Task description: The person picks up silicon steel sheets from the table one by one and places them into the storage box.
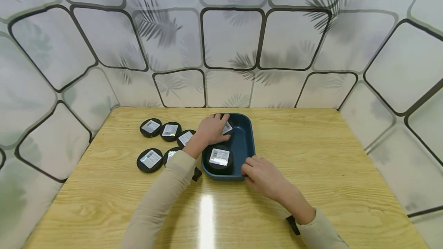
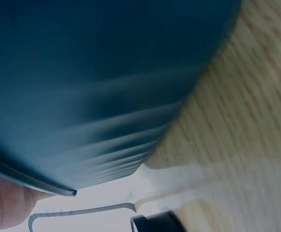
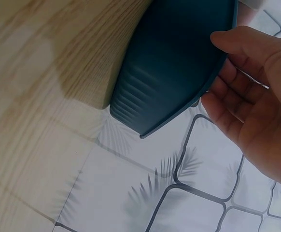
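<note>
A dark blue rectangular tray (image 1: 247, 141) lies on the table. My left hand (image 1: 211, 130) reaches over its left rim and grips a round black disc (image 1: 227, 127) with a white label, mostly hidden beneath the fingers. Nearer the front of the tray sits another labelled black disc (image 1: 219, 157); it looks thick, and I cannot tell whether several are stacked. My right hand (image 1: 264, 176) pinches the tray's front right rim, thumb (image 3: 227, 41) outside. In the left wrist view, the tray's ribbed outer wall (image 2: 82, 96) fills much of the picture, part of the hand (image 2: 5, 203) showing past the rim.
Left of the tray, several more labelled black discs lie on the wooden table (image 1: 311, 145), among them a far left one (image 1: 150, 127) and a near left one (image 1: 149, 160). My left forearm (image 1: 162, 199) partly covers others. A patterned fabric wall (image 1: 232, 37) encloses the table.
</note>
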### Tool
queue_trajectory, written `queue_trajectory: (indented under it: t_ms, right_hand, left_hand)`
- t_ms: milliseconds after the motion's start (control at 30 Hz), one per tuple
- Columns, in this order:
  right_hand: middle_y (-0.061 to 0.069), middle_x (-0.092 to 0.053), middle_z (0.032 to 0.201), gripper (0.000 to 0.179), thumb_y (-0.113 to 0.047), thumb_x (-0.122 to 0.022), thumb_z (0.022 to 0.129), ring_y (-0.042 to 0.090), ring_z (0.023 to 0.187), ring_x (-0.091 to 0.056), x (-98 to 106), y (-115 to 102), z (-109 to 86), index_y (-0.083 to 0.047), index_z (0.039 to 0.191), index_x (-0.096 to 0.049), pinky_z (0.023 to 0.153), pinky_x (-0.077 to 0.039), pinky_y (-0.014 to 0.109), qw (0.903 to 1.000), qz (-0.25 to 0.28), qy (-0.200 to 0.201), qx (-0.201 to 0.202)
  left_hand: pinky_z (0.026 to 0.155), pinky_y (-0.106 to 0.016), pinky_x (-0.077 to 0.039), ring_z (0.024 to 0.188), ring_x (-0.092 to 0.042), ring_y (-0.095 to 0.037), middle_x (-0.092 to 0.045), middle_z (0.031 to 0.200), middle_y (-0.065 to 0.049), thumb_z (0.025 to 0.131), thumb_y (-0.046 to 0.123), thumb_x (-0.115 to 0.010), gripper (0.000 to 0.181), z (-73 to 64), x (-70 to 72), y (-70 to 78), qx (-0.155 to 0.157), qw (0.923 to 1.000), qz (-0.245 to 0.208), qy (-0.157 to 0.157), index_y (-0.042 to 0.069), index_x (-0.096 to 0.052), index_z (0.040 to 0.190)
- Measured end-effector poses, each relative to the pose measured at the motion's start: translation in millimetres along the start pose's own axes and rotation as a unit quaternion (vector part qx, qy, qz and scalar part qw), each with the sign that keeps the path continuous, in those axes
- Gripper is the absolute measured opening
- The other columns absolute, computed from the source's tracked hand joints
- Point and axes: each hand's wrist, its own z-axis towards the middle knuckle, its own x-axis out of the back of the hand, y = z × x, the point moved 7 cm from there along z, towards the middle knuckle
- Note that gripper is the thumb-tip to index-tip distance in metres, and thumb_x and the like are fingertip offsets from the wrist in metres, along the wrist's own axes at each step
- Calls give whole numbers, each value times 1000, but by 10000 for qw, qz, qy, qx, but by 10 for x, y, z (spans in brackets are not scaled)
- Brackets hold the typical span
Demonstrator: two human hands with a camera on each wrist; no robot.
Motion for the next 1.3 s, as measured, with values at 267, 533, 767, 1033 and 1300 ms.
queue_trajectory:
  t_ms: [267, 533, 767, 1033, 1300]
  right_hand:
    - [-4, -56, 82, 22, -10, -84, 77, 12, 75, -51, -1, -7, 0, -15, 83, -63, 68, -47, 29, 9999, -34, 91, 50]
    - [-4, -57, 83, 21, -11, -83, 77, 13, 76, -52, 5, -8, 4, -15, 84, -64, 69, -47, 29, 10000, -33, 42, 34]
    - [-3, -56, 83, 23, -9, -84, 76, 14, 76, -52, 6, -10, 5, -14, 83, -63, 69, -47, 30, 9999, -47, 72, 82]
    - [-4, -57, 83, 22, -10, -84, 76, 13, 77, -53, 18, -16, 5, -15, 84, -64, 69, -48, 30, 9999, -95, 59, 76]
    - [-4, -57, 83, 22, -9, -83, 77, 13, 77, -53, 8, -3, 6, -15, 85, -64, 68, -48, 30, 9999, -58, 88, 35]
  left_hand:
    - [86, -46, -53, 107, -60, -35, -59, 123, -17, 88, 54, -66, 72, 37, -73, 16, -112, 9995, 298, -37, 12, -44, 143]
    - [90, -48, -50, 106, -60, -36, -59, 120, -18, 88, 53, -67, 66, 40, -128, 28, -160, 9992, 358, -41, 11, -48, 136]
    - [94, -47, -48, 111, -58, -35, -57, 125, -18, 90, 56, -64, 67, 54, -178, 32, -77, 9985, 482, -229, 12, -48, 137]
    - [92, -46, -48, 110, -59, -32, -59, 120, -16, 94, 55, -60, 66, 53, -239, 37, -32, 9974, 133, -706, 10, -46, 140]
    - [97, -47, -47, 115, -58, -33, -63, 124, -14, 94, 56, -58, 69, 59, -258, 1, -69, 9961, -17, -878, 12, -45, 146]
